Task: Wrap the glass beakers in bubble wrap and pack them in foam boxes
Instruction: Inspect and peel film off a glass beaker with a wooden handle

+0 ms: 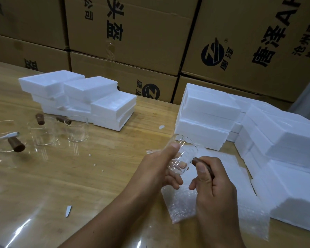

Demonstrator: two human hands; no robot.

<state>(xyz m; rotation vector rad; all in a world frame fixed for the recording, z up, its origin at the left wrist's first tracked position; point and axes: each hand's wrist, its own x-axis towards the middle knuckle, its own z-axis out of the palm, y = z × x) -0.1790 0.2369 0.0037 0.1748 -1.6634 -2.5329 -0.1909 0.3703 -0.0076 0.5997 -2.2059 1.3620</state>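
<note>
**Q:** Where is the beaker?
**A:** I hold the beaker (184, 154) above the table (79, 176), over the far left part of the wrap (183, 203). It appears lifted clear of both.

**Q:** Hand state?
**A:** My left hand (161, 167) grips the glass wall, with the thumb along the upper side and the fingers curled beneath. My right hand (211, 183) is closed round the handle (198, 161), thumb on top.

**Q:** Orientation?
**A:** The long axis is tilted. The mouth points away from me, toward the right boxes (204, 111), and the base points toward me. The handle sticks out to the right, across that axis.

**Q:** Where does the wrap lie from the hands?
**A:** Directly below and toward me. Most of the sheet runs under my right wrist. The left hand is nearer the sheet's left edge.

**Q:** What does the next move call for?
**A:** In my judgement, lower the beaker on its side onto the sheet. The handle should lie flat along the wrap. If it stands up, the roll may not close.

**Q:** Remaining stock?
**A:** The other beakers (77, 129) stand well apart at far left, near the left boxes (104, 104).
</note>
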